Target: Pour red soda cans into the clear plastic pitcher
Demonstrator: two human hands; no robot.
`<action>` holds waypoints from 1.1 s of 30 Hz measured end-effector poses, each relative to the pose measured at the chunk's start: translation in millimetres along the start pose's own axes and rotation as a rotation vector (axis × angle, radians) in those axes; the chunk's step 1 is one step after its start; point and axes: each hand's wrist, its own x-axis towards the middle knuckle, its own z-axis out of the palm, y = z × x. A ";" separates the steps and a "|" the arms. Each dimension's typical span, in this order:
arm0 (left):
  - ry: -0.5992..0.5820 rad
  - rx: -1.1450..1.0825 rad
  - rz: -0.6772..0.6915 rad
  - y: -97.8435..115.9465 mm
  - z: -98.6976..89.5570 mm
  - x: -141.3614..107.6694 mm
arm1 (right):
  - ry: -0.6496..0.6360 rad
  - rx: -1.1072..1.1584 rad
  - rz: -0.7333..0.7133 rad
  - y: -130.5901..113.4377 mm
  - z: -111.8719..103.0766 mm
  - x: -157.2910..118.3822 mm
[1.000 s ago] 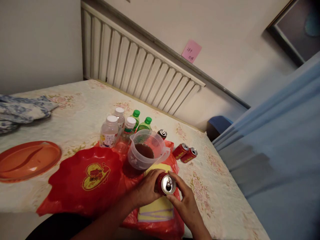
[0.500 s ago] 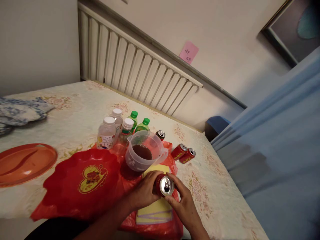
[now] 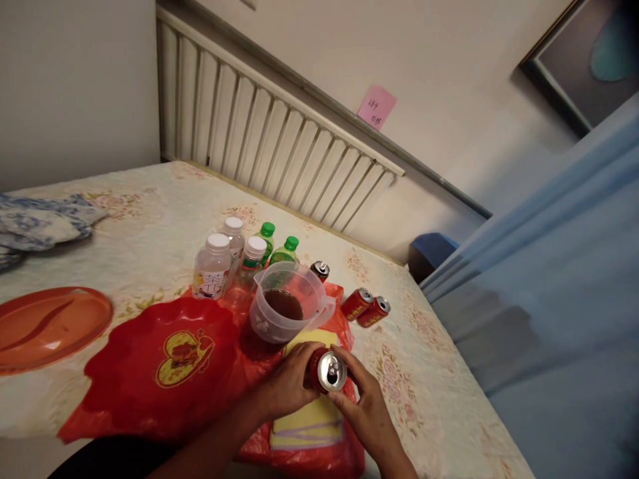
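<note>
A red can with a silver top [image 3: 331, 372] is held upright between both hands, its tab opening showing. My left hand [image 3: 292, 382] wraps its left side, and my right hand [image 3: 367, 406] grips the right side with thumb and fingers. Beneath them lies a folded yellow cloth [image 3: 309, 426] on a red plastic sheet [image 3: 254, 442]. Just beyond my left hand stands a clear plastic jug [image 3: 272, 326] holding dark brown liquid, its handle pointing right.
A red scalloped tray [image 3: 130, 372] and an orange oval lid [image 3: 54, 326] lie at left. Behind the jug stand white-capped bottles [image 3: 212, 269] and green-capped bottles [image 3: 285, 251]. Two red cans [image 3: 357, 304] [image 3: 374, 313] and a dark-topped can [image 3: 320, 269] stand to the right.
</note>
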 end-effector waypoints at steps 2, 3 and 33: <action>0.002 0.003 0.001 0.9 0.0 -0.2 | -0.004 -0.005 0.003 0.2 0.0 -0.2; 0.003 0.002 -0.001 1.2 -0.1 -0.3 | -0.004 -0.008 0.004 0.4 0.0 -0.4; -0.032 -0.008 -0.061 0.0 1.2 -1.5 | 0.001 0.034 0.030 4.5 0.7 -1.9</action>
